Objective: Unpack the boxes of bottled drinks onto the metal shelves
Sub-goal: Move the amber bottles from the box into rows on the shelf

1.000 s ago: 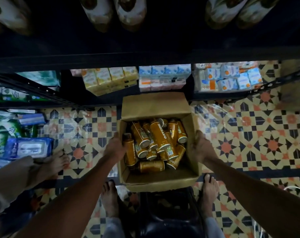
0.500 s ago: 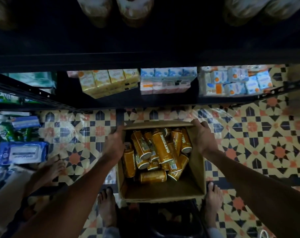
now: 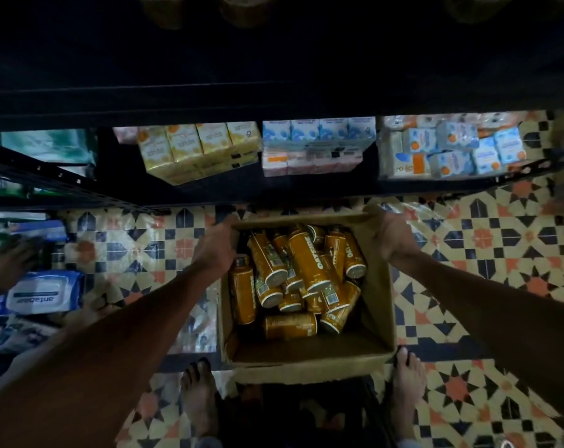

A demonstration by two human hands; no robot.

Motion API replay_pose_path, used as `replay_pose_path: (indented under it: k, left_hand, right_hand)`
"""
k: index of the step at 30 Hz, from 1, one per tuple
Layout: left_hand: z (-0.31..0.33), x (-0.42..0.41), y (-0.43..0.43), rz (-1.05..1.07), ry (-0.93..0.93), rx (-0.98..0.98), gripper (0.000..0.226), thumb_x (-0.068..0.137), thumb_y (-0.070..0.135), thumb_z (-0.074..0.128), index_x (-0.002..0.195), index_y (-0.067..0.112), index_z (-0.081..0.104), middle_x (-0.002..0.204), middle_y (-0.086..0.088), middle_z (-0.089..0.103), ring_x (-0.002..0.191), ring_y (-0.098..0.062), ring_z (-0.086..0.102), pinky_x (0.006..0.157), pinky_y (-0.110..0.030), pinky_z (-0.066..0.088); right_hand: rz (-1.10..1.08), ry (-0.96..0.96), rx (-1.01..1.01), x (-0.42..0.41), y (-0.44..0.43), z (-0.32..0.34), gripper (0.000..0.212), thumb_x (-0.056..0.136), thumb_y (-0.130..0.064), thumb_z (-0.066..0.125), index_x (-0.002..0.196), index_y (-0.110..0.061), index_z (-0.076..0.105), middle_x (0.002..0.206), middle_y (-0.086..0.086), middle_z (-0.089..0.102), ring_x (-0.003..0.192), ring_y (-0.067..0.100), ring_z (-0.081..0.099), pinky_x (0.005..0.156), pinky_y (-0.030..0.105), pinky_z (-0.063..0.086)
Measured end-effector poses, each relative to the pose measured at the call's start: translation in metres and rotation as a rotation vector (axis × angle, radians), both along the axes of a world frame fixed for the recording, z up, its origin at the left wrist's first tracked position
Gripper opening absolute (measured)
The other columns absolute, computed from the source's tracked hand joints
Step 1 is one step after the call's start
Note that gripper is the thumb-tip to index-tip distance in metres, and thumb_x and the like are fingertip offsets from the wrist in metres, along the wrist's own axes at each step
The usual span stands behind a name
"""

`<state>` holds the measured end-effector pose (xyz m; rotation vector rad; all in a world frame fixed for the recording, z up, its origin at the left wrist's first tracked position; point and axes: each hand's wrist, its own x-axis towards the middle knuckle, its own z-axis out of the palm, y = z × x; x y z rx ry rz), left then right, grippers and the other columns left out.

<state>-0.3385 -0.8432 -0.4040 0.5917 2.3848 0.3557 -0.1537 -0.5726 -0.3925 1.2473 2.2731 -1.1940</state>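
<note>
- both hands have slid forward along the cardboard box (image 3: 306, 363) since a second ago, from its side walls to its two far corners; the far flap that stood open then no longer shows.
- left hand (image 3: 214, 250) grips the far left corner of the box, fingers curled over the rim and into the opening.
- right hand (image 3: 392, 236) grips the far right corner, fingers wrapped over the top edge; the fingertips are hidden behind the card.
- between the two sets of fingers, and a little nearer the person, orange bottles (image 3: 303, 266) lie in a loose heap inside the box, most on their sides, crowded into the far half.
- whether the box rests on something or is held up cannot be told.
- beyond the fingers a dark metal shelf (image 3: 274, 192) runs across the view.
- on it, ahead of the left fingers, stand yellow cartons (image 3: 196, 150); ahead of the right fingers, blue and white cartons (image 3: 319, 130); further right, a wrapped pack of small blue cartons (image 3: 452, 150).
- patterned tile floor (image 3: 468, 237) spreads out to the right of the right fingers.
- well to the left of the left fingers lies a blue pack of wipes (image 3: 45, 294), with a second person's blurred hand (image 3: 9, 263) just beyond it.
- one bare foot (image 3: 198, 402) stands at each side of the box's near end.
</note>
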Motion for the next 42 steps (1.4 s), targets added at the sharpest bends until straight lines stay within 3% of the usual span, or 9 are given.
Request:
replay_pose_path:
  k: [4,8,12,18,24,30,33,37,42]
  left_hand:
    - [-0.005,-0.018,0.016,0.010,0.017,0.057,0.053,0.092,-0.006,0.051,0.139,0.017,0.049,0.100,-0.006,0.060,0.067,-0.005,0.051,0.049,-0.014,0.039]
    - [-0.007,-0.028,0.027,0.024,0.070,0.055,0.051,0.092,-0.006,0.050,0.139,0.014,0.048,0.104,-0.018,0.066,0.082,-0.024,0.062,0.069,-0.042,0.058]
    - [0.001,-0.015,0.029,0.046,0.098,-0.050,0.054,0.095,-0.001,0.047,0.145,0.018,0.037,0.114,-0.022,0.059,0.101,-0.038,0.061,0.071,-0.039,0.047]
    - [0.004,0.026,0.022,-0.120,0.334,0.094,0.051,0.089,0.010,0.054,0.140,0.011,0.047,0.140,-0.016,0.046,0.128,-0.035,0.044,0.102,-0.048,0.044]
    - [-0.013,0.043,0.061,0.459,-0.255,-0.162,0.056,0.093,0.055,0.056,0.127,0.009,0.054,0.121,-0.015,0.060,0.103,-0.032,0.063,0.080,-0.039,0.054]
    - [-0.030,0.048,0.074,0.747,-0.363,-0.086,0.071,0.083,0.042,0.077,0.135,0.004,0.047,0.134,-0.018,0.056,0.115,-0.033,0.060,0.083,-0.038,0.054]
    - [-0.023,0.049,0.067,0.711,-0.498,-0.079,0.089,0.073,0.040,0.085,0.141,0.003,0.039,0.136,-0.017,0.053,0.122,-0.035,0.055,0.092,-0.038,0.052]
    - [-0.010,0.067,0.048,0.625,-0.719,-0.049,0.064,0.077,0.027,0.082,0.130,0.010,0.050,0.120,-0.001,0.056,0.114,-0.025,0.055,0.089,-0.036,0.049]
    - [-0.008,0.098,0.021,0.629,-0.717,0.085,0.082,0.069,0.015,0.079,0.142,0.023,0.044,0.129,-0.002,0.060,0.123,-0.025,0.053,0.102,-0.044,0.045]
  right_hand:
    - [0.071,-0.007,0.079,-0.023,0.013,0.014,0.033,0.097,-0.001,0.052,0.129,-0.008,0.059,0.085,-0.009,0.051,0.086,0.017,0.055,0.076,0.030,0.043]
    - [0.041,0.020,0.108,-0.031,0.017,0.016,0.034,0.096,0.000,0.051,0.127,-0.011,0.059,0.109,0.004,0.058,0.104,0.023,0.057,0.087,0.030,0.043]
    - [0.012,-0.031,0.088,-0.024,0.011,0.018,0.042,0.098,-0.004,0.049,0.138,-0.017,0.050,0.114,0.008,0.055,0.099,0.024,0.057,0.081,0.031,0.046]
    - [0.212,0.000,0.458,-0.008,-0.027,0.001,0.056,0.092,-0.026,0.062,0.144,-0.022,0.042,0.147,0.010,0.040,0.134,0.031,0.041,0.111,0.052,0.041]
    - [0.008,-0.140,-0.158,-0.042,-0.075,-0.012,0.072,0.086,-0.059,0.068,0.143,-0.022,0.045,0.130,0.003,0.057,0.107,0.023,0.063,0.090,0.043,0.057]
    - [0.005,-0.248,-0.105,-0.044,-0.094,-0.036,0.080,0.083,-0.046,0.078,0.147,-0.018,0.038,0.140,0.011,0.051,0.125,0.031,0.053,0.100,0.044,0.051]
    - [-0.202,-0.211,-0.342,-0.042,-0.090,-0.026,0.063,0.082,-0.033,0.082,0.132,-0.011,0.051,0.123,0.008,0.062,0.097,0.020,0.061,0.072,0.030,0.057]
    - [-0.225,-0.225,-0.540,-0.024,-0.097,-0.010,0.086,0.079,-0.020,0.084,0.149,-0.014,0.036,0.137,0.010,0.052,0.119,0.026,0.054,0.095,0.041,0.054]
    - [-0.292,-0.186,-0.625,0.011,-0.125,-0.018,0.091,0.065,-0.015,0.090,0.139,-0.026,0.038,0.127,-0.001,0.059,0.124,0.025,0.056,0.100,0.046,0.051]
